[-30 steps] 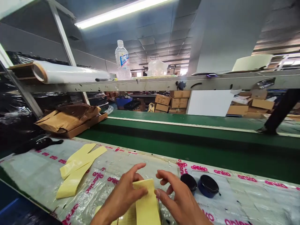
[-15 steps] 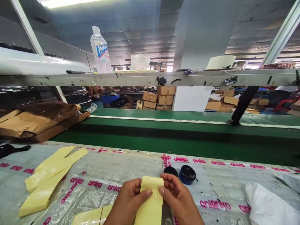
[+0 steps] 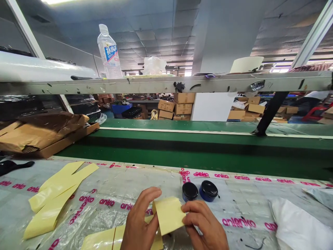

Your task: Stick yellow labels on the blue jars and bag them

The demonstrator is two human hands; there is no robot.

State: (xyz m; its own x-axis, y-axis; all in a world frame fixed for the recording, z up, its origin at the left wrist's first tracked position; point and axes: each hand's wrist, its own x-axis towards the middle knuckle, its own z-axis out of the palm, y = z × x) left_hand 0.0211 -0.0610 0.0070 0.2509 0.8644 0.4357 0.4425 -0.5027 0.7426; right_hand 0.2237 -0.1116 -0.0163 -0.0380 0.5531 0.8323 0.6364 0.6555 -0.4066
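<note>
Both my hands pinch a short, pale yellow strip [image 3: 169, 214] above the plastic-covered bench [image 3: 117, 180]. It looks folded, and its lower part is hidden. My left hand [image 3: 140, 218] grips its left edge, while my right hand [image 3: 203, 222] holds its right edge. Under my left hand lie more yellow sheets [image 3: 109, 239]. Several long yellow strips [image 3: 56, 198] lie further left, out of reach of my fingers. Just beyond my right hand stand a black-lidded jar [image 3: 189, 191] and a blue jar with a black lid [image 3: 208, 191].
A green conveyor belt [image 3: 182, 147] runs beyond the bench. Above it, a metal rail [image 3: 166, 85] carries a water bottle [image 3: 109, 52]. A white plastic sack [image 3: 293, 225] lies at the bench's right. A brown cardboard tray [image 3: 44, 137] sits at left.
The yellow strip now looks shorter and folded, with its end tilted to the right. My left hand has moved left and turned more upright. The view has barely shifted.
</note>
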